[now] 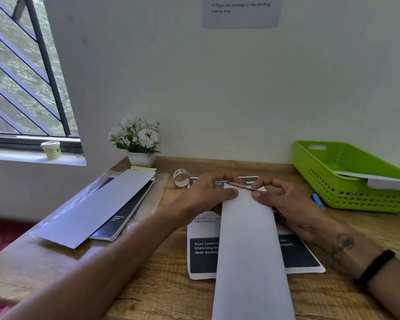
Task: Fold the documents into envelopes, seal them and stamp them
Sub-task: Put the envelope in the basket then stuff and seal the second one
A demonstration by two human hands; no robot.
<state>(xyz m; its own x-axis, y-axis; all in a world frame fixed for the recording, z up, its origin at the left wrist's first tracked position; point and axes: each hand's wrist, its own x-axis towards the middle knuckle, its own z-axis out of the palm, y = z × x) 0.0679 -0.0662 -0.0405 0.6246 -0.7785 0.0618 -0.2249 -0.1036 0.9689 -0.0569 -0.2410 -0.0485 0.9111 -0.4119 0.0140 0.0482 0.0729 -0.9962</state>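
A long white envelope (249,250) lies lengthwise toward me on the wooden desk, over a printed document (202,257) with dark blocks. My left hand (208,195) pinches the envelope's far left corner and my right hand (280,199) pinches its far right corner, at the open flap end. A folded paper edge shows between my fingertips at the envelope's mouth. A second white envelope (97,209) rests on a dark notepad (125,218) to the left. A roll of clear tape (181,177) stands just beyond my left hand.
A green plastic basket (346,179) with a white envelope inside sits at the right by the wall. A blue marker (318,200) lies beside it. A potted white flower (138,139) stands at the back. An instruction sheet (240,10) hangs on the wall.
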